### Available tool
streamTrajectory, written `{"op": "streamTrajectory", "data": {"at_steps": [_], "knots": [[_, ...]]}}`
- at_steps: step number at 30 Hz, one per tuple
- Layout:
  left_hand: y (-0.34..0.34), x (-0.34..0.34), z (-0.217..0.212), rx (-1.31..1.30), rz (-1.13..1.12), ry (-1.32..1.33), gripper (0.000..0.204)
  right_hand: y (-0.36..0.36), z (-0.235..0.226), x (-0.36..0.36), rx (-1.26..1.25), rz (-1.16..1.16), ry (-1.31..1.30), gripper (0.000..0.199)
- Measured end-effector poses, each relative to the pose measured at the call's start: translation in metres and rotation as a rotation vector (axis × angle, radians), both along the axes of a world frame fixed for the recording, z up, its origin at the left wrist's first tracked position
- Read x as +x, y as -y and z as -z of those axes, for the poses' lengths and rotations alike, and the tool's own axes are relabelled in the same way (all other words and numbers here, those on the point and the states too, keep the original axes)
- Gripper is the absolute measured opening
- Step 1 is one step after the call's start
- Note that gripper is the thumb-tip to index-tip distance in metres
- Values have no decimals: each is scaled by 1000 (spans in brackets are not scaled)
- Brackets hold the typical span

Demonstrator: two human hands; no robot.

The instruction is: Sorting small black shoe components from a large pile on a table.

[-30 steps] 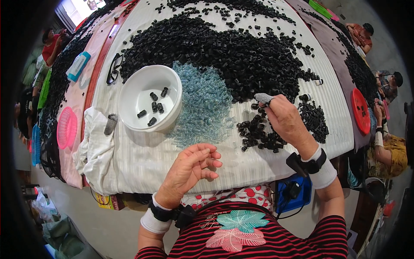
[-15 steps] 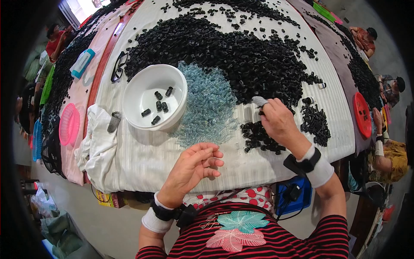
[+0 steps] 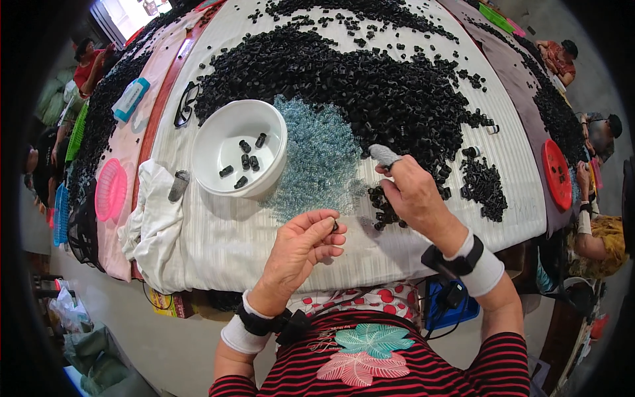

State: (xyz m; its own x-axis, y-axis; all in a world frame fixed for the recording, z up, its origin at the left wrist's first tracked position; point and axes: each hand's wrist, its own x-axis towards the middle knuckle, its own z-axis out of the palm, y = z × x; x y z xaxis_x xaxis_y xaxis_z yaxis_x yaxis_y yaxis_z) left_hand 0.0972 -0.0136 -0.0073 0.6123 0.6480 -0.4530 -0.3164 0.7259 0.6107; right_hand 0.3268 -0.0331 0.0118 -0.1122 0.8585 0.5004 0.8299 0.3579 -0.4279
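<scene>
My left hand [image 3: 297,251] is above the near edge of the cloth. Its thumb and fingertips pinch a small black plastic piece [image 3: 335,225]. My right hand [image 3: 413,192], a grey finger cover [image 3: 383,155] on its index finger, hovers by the right edge of a heap of small bluish springs [image 3: 314,159]. Its thumb and index finger are apart; a dark bit shows just under the covered finger. Below it lies a small cluster of black plastic pieces [image 3: 383,210], partly hidden by the hand. A white bowl [image 3: 210,175] on the left holds several black cord locks [image 3: 245,161].
A large heap of black parts [image 3: 317,73] spreads behind the springs. Smaller black pieces [image 3: 486,188] lie at right. Glasses [image 3: 187,104], a white cloth [image 3: 151,221], a pink basket [image 3: 111,190] and a red tray [image 3: 556,174] stand around. Other people sit at both sides.
My right hand has moved left from the black cluster toward the springs, its thumb now apart from the index finger. A black piece now shows in my left fingertips.
</scene>
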Motion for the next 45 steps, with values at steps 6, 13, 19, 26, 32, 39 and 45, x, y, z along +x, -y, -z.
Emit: {"op": "streamTrajectory", "data": {"at_steps": [6,13,19,26,32,39,45], "knots": [[0,2,-3,48,28,-18,27,-10,20,3,-175,29,114,9],[0,-1,-7,182,49,-144,25,-16,19,-4,-200,93,214,13],[5,-3,-14,359,62,-131,21,17,-19,-21,-181,-18,-411,20],[10,9,-28,198,56,95,20,47,-45,-42,-272,-58,-1017,30],[8,6,-16,6,60,391,18,53,-44,-50,-154,-176,-1062,47],[17,21,-29,4,-2,315,25,49,-37,-54,-75,-213,-1054,48],[17,31,-18,27,-27,342,20,44,-28,-53,-40,-166,-1137,45]]}}
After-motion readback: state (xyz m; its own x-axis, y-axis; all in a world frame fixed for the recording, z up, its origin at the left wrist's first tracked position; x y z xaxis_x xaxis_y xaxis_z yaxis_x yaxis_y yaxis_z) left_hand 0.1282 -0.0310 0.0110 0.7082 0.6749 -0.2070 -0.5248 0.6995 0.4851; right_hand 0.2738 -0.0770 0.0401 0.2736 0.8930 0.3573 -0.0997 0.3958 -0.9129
